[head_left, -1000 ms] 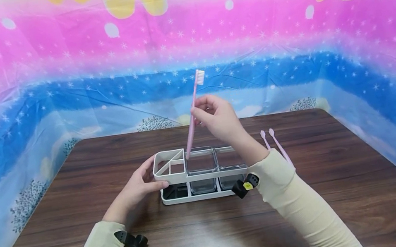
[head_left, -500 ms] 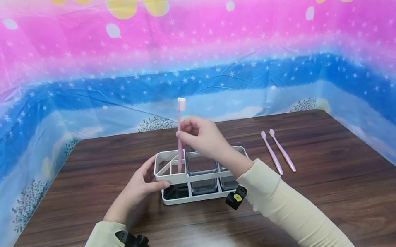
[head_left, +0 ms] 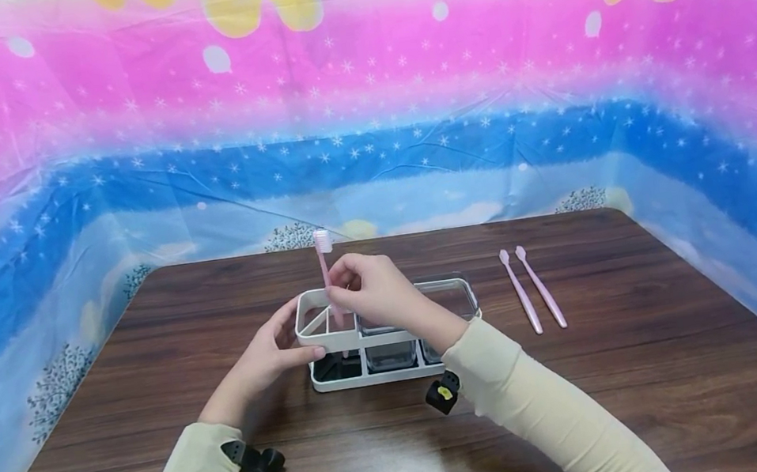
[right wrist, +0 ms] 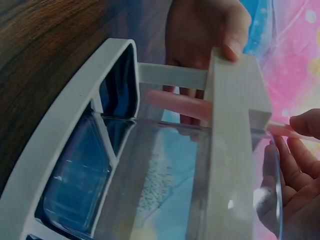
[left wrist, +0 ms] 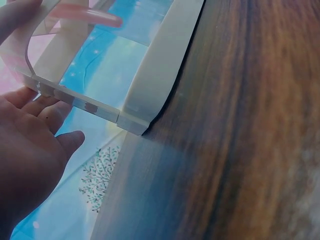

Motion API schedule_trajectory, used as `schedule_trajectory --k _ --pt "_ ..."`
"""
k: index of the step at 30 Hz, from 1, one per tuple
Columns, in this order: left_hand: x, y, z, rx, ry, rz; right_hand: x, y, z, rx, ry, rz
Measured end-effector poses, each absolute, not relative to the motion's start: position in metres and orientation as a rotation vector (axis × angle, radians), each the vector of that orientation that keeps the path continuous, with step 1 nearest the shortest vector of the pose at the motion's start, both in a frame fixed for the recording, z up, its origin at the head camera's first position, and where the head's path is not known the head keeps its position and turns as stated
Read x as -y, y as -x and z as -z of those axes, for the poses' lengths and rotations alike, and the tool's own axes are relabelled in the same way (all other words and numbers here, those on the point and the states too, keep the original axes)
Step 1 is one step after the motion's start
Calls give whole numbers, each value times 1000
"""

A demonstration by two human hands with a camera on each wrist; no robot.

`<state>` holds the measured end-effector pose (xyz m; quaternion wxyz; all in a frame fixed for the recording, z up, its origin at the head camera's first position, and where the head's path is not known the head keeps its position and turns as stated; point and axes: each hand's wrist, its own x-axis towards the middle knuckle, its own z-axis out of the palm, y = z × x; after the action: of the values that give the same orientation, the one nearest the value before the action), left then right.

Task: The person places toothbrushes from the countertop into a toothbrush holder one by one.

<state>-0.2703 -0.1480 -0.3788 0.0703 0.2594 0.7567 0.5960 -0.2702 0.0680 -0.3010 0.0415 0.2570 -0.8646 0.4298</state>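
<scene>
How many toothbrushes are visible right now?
3: one toothbrush pinched by the right hand, handle down in the white rack; the second toothbrush and third toothbrush lie on the table, right of the rack.

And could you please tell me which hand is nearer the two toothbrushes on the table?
Right: the right hand is left of those toothbrushes, pinching another toothbrush in the holder; the left hand is farther left, gripping the holder's end.
</scene>
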Motion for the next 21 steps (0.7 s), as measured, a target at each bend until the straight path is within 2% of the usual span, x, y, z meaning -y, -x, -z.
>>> schedule_trajectory --k 21 --pt "149 270 378 -2251 -775 -1801 -63 268 310 2727 -833 -1218"
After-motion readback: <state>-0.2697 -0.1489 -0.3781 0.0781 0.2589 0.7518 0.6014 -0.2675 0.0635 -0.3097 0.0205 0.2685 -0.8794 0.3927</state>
